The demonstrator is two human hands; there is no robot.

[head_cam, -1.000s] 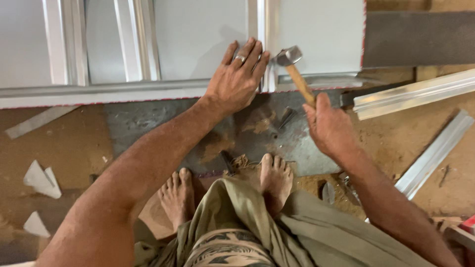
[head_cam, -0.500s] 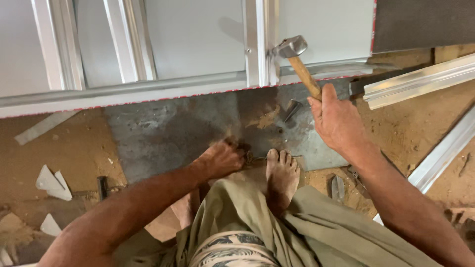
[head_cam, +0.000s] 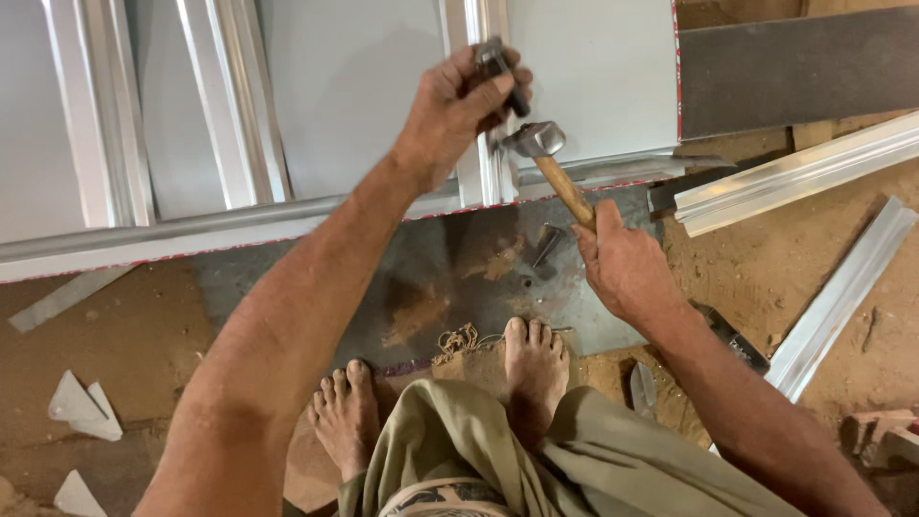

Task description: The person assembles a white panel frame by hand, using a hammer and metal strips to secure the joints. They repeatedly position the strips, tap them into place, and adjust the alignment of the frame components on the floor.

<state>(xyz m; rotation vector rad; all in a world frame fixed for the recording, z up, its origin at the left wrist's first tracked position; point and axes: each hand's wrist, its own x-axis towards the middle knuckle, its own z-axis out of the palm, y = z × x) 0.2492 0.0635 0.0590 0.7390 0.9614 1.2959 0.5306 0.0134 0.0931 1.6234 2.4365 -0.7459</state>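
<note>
Gripping a dark punch [head_cam: 503,72], the left hand [head_cam: 459,101] is closed at upper centre, above an aluminium frame [head_cam: 483,177]. A hammer [head_cam: 550,158] is held just below by the right hand [head_cam: 627,268], fingers wrapped round its wooden handle.

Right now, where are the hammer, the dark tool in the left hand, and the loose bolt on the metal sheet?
hammer [head_cam: 538,140], head view, on its steel head.
dark tool [head_cam: 499,61], head view, on its upper end above the left hand's fingers.
loose bolt [head_cam: 548,243], head view, on its shank.
</note>
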